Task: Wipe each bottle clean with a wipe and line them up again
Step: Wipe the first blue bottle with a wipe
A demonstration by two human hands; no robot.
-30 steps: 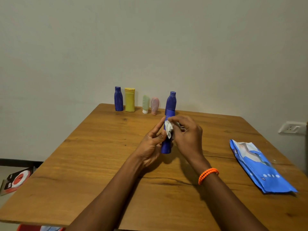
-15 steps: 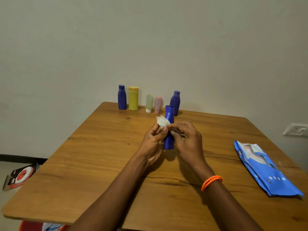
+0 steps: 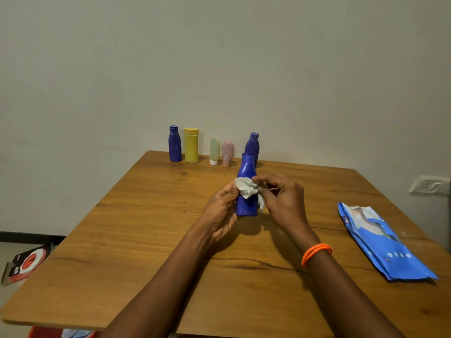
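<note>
**Item: blue bottle, mid-wipe**

Change: white wipe (image 3: 247, 189) has dropped from the cap to the bottle's waist since half a second ago; wiping judged ongoing.
Left hand (image 3: 223, 208) grips the blue bottle (image 3: 247, 189), table (image 3: 146, 228) centre.
Right hand (image 3: 284, 200) pinches the wipe.
Bottle row (image 3: 191, 148) at 12 o'clock.

No legible text in the head view. Flat blue plastic wipes pack (image 3: 383, 242) lying on the wooden bench (image 3: 146, 240): small white marking near its far end and a row of white dots near its near end, too small to read. Red-and-black printed card (image 3: 25, 263) on the floor: white lettering, blurred, unreadable.
</note>
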